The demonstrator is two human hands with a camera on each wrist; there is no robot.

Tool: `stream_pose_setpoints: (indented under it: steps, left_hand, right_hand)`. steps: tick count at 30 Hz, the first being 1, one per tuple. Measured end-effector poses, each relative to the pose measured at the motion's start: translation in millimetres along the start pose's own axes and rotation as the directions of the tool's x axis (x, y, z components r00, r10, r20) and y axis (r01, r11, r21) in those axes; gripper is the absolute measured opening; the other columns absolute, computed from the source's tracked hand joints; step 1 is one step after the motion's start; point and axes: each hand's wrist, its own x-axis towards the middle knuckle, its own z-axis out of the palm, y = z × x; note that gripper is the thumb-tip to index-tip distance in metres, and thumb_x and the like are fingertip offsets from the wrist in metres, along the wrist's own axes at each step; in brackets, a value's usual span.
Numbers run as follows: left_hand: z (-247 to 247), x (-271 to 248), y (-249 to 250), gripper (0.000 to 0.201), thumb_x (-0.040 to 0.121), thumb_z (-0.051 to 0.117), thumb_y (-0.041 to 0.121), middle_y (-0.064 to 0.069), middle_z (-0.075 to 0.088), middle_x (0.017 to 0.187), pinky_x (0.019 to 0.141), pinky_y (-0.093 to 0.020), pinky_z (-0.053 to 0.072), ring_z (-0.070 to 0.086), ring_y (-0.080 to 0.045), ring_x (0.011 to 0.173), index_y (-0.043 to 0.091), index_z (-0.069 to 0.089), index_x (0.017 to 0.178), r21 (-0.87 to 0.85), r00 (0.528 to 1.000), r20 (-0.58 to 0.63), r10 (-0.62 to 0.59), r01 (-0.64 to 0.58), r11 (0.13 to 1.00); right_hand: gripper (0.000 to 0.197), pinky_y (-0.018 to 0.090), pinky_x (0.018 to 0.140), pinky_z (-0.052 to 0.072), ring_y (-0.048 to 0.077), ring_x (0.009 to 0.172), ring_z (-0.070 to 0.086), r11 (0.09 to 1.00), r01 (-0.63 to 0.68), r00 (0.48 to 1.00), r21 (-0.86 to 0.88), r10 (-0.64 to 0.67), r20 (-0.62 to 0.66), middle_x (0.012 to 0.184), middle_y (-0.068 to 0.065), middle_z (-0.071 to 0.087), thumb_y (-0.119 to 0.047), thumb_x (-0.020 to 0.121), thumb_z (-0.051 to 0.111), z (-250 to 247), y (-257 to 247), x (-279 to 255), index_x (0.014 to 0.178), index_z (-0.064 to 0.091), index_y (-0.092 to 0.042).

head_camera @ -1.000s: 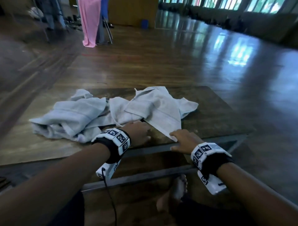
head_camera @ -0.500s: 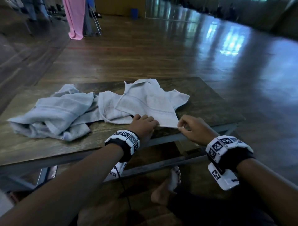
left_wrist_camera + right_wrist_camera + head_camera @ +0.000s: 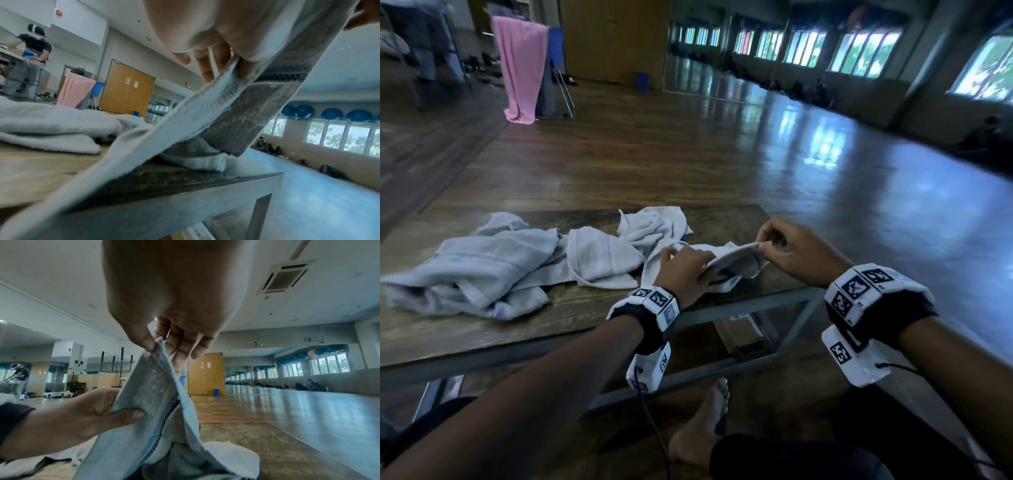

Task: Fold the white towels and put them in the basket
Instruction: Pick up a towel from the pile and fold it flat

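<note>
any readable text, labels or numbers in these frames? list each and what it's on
No readable text.
Wristbands: black-and-white square marker patterns, no letters or numbers legible.
Door: two paper sheets, print too small.
Door in the right wrist view: two sheets again, unreadable.
Towel in both hands: woven stripe only, no label.

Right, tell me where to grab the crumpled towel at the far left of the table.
Probably the crumpled towel by its near hemmed edge, reaching from the table's front side: that edge lies exposed toward the person, while its right side runs under the next towel.
</note>
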Motion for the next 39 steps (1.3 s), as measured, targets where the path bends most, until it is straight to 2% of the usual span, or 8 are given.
stream_pose_setpoints:
  steps: [4,8,16,18,21,27,33,39]
  left_hand:
    - [-19.1,1.5,3.9,0.011,0.093,0.042,0.031,0.004,0.064,0.085,0.081,-0.036,0.017,0.057,-0.024,0.089,0.03,0.052,0.09,0.062,0.998,0.028,0.053,-0.054,0.997]
    - [-48.4,-5.1,-22.3,0.01,0.092,0.045,0.03,0.002,0.062,0.083,0.09,-0.04,0.021,0.057,-0.025,0.09,0.029,0.049,0.083,0.147,0.991,0.13,0.039,-0.058,0.987]
    - [-184.8,-22.9,-59.7,0.033,0.091,0.058,0.028,0.009,0.056,0.051,0.05,-0.021,0.04,0.049,-0.007,0.046,0.015,0.055,0.06,-0.028,0.976,0.198,-0.095,0.102,0.994]
    - [-227.8,-26.2,-56.1,0.036,0.085,0.066,0.025,0.015,0.049,0.037,0.043,-0.011,0.036,0.043,0.0,0.033,0.014,0.058,0.052,-0.103,0.989,0.097,-0.108,0.117,0.988]
    - [-289.1,-31.7,-36.3,0.021,0.087,0.062,0.019,0.022,0.062,0.052,0.055,-0.004,0.041,0.057,0.01,0.053,0.008,0.073,0.073,-0.185,0.999,-0.035,0.002,-0.009,0.983]
    - [-392.5,-37.1,5.5,0.029,0.093,0.051,0.019,-0.017,0.059,0.087,0.069,-0.036,0.053,0.058,-0.024,0.078,-0.007,0.056,0.104,-0.338,0.983,-0.182,-0.003,-0.06,0.939]
    - [-469.9,-62.3,43.3,0.019,0.094,0.05,0.019,-0.004,0.053,0.076,0.054,-0.014,0.047,0.057,-0.006,0.065,0.001,0.056,0.091,-0.317,0.946,-0.325,-0.016,-0.093,0.944]
    - [-530.9,-74.0,56.5,0.017,0.095,0.049,0.016,-0.008,0.053,0.082,0.067,-0.03,0.043,0.049,-0.018,0.077,0.002,0.058,0.09,-0.208,0.902,-0.43,-0.041,-0.055,0.976]
  right_hand:
    - [0.016,0.013,0.07,0.037,0.003,0.082,0.054,0.995,-0.01,0.997,-0.094,0.002,-0.08,0.092,0.004,0.059,-0.002,0.09,0.049,-19.0,-9.1,1.8,0.101,0.059,-0.006]
    - [0.018,0.045,0.092,0.038,0.03,0.099,0.054,0.93,-0.033,0.988,-0.365,-0.025,-0.153,0.099,0.011,0.059,-0.006,0.092,0.046,-58.7,-17.1,3.7,0.097,0.063,-0.008]
    - [0.017,0.054,0.096,0.037,0.031,0.098,0.057,0.945,-0.142,0.934,-0.294,0.03,-0.356,0.1,0.009,0.064,-0.01,0.093,0.045,-133.0,-41.1,-3.1,0.096,0.061,-0.014]
    - [0.015,0.052,0.093,0.04,0.032,0.092,0.058,0.963,-0.123,0.933,-0.24,0.03,-0.358,0.094,0.008,0.065,-0.011,0.094,0.045,-143.8,-51.8,-3.5,0.095,0.059,-0.017]
    - [0.016,0.038,0.077,0.044,0.027,0.08,0.056,0.979,-0.064,0.92,-0.192,-0.017,-0.392,0.083,0.004,0.06,-0.01,0.094,0.045,-158.0,-76.0,-3.1,0.088,0.054,-0.023]
    - [0.017,0.026,0.057,0.042,0.015,0.068,0.055,0.987,0.032,0.864,-0.156,-0.106,-0.492,0.081,0.0,0.06,-0.009,0.094,0.046,-206.6,-130.8,-3.2,0.094,0.06,-0.018]
    - [0.014,0.015,0.058,0.042,0.013,0.072,0.057,0.991,0.105,0.821,-0.086,-0.135,-0.555,0.088,0.004,0.062,-0.01,0.093,0.052,-250.6,-169.1,-4.0,0.096,0.064,-0.013]
    - [0.008,0.015,0.053,0.04,0.002,0.057,0.056,0.971,0.232,0.74,-0.057,-0.214,-0.637,0.069,-0.006,0.061,-0.016,0.092,0.054,-271.6,-209.0,15.5,0.089,0.06,-0.02]
